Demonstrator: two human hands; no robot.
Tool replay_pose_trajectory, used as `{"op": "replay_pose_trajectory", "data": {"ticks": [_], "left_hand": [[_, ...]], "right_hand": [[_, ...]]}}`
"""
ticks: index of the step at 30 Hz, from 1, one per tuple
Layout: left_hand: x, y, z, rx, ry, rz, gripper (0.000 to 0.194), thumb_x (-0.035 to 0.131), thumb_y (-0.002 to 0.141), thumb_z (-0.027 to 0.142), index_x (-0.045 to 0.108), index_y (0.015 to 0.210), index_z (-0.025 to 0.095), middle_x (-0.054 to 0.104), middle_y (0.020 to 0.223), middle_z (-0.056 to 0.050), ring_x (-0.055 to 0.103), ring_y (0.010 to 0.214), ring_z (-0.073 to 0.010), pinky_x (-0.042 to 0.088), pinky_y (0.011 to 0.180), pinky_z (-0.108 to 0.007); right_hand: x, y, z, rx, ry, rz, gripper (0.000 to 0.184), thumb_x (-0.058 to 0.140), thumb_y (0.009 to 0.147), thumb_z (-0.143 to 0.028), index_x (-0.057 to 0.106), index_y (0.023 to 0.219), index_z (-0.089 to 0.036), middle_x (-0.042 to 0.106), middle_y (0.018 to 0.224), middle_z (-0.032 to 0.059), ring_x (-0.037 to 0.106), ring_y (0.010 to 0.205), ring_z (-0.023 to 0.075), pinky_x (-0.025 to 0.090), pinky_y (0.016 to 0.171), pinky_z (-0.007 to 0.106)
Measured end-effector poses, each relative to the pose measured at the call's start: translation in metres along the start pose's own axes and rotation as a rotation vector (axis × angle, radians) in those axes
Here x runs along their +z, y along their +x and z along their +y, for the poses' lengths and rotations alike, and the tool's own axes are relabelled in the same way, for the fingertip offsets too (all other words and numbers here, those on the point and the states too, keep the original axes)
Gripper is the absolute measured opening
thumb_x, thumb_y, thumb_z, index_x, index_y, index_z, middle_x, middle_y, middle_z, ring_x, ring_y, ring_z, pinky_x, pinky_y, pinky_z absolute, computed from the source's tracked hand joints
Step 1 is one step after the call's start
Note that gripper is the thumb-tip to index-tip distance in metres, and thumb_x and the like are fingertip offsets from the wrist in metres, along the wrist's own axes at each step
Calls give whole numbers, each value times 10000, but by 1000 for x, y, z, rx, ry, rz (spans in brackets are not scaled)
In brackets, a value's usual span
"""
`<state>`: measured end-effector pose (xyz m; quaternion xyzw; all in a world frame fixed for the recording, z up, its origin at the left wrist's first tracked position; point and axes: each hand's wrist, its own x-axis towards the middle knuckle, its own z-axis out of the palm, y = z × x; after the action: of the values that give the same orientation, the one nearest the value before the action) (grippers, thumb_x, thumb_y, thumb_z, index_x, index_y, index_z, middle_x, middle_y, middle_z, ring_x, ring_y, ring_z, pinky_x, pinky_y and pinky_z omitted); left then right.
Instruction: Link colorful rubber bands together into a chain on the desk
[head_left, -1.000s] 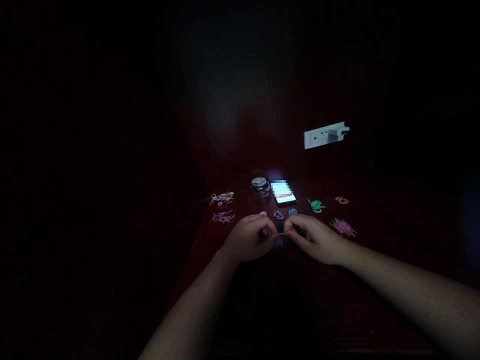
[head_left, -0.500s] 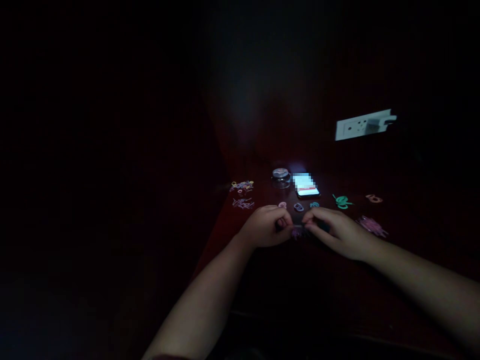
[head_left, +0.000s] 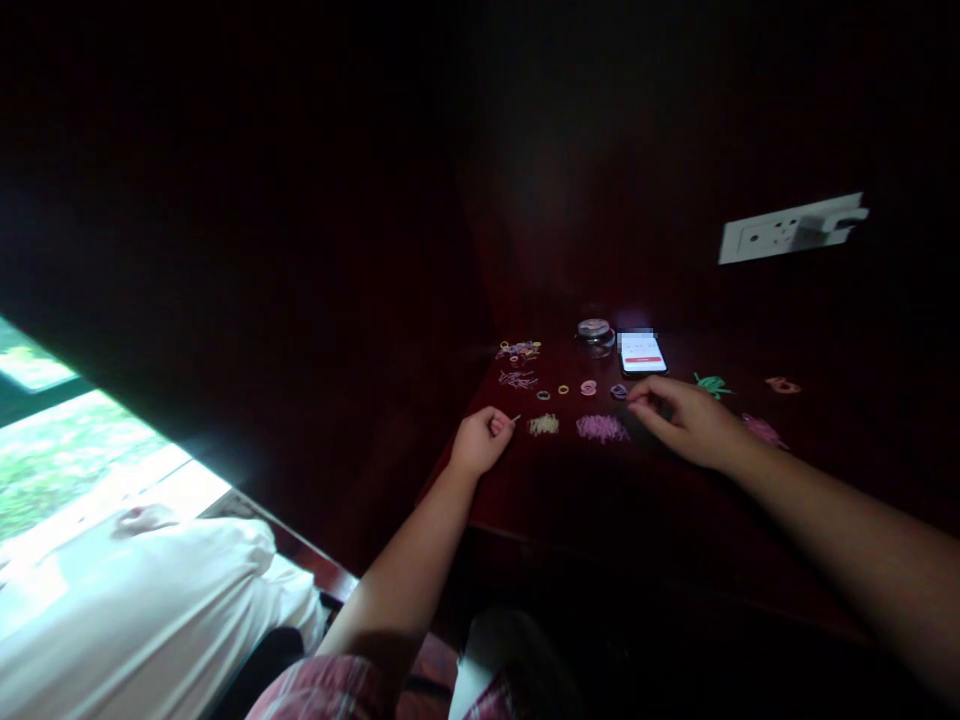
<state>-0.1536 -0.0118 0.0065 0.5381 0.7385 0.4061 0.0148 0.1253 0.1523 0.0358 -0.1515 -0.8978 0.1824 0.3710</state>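
Pinching hand: in the head view, our left hand (head_left: 484, 440) is closed, gripping a short pale strip (head_left: 516, 419) between thumb and fingers, just left of the yellowish pile (head_left: 543, 425).
Right hand: our right hand (head_left: 631, 398) has its thumb and fingertips drawn together beside the purple loops (head_left: 619, 392); we cannot tell whether it grips anything.
Table edge: the dark red table (head_left: 555, 490) ends near our left wrist, and its front edge runs below both forearms.
Open room: we see bare tabletop in front of the yellowish pile and the purple pile (head_left: 602, 428), between our forearms.
Strips: both piles are tangles of thin, short pieces; a pink pile (head_left: 765, 431) lies beyond our right forearm.
Loops: a small yellow ring (head_left: 563, 389) and round pink loops (head_left: 589, 387) sit behind the piles; flat green bands (head_left: 711, 385) lie farther right.
Back of table: a clear, round jar (head_left: 595, 338) stands just beside the flat, lit phone (head_left: 642, 353).
Left side: a person in smooth white cloth (head_left: 172, 590) sits well apart from our piles.
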Motion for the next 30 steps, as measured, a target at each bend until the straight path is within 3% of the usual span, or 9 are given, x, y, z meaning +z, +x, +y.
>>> {"op": "replay_pose_trajectory", "data": {"ticks": [8,16,23,30], "left_hand": [[13,3,4,11,108,-43,175,596,812,312,654,756,157,645,657,-6,553,574,-107,400,583,-219],[14,5,4,57,199,-86,187,589,826,335,664,764,175,652,659,4,571,587,-119,414,599,-223],[12,8,-4,109,247,-30,158,551,804,169,681,894,177,701,898,-40,629,849,-168,471,841,-283],[16,10,-2,132,255,-73,133,615,801,239,723,873,212,701,992,-45,607,1007,-208,432,997,-353]], "right_hand": [[-2,1,0,36,33,58,159,513,881,-311,609,872,-185,613,723,31,546,629,163,420,599,280],[4,1,8,27,82,82,140,535,851,-311,608,843,-191,601,685,20,544,612,163,412,570,272],[3,1,7,21,62,78,131,530,861,-297,607,841,-192,592,684,11,522,586,148,401,559,264],[3,1,5,15,60,75,139,523,869,-293,608,842,-187,597,685,16,534,608,153,414,577,267]]}}
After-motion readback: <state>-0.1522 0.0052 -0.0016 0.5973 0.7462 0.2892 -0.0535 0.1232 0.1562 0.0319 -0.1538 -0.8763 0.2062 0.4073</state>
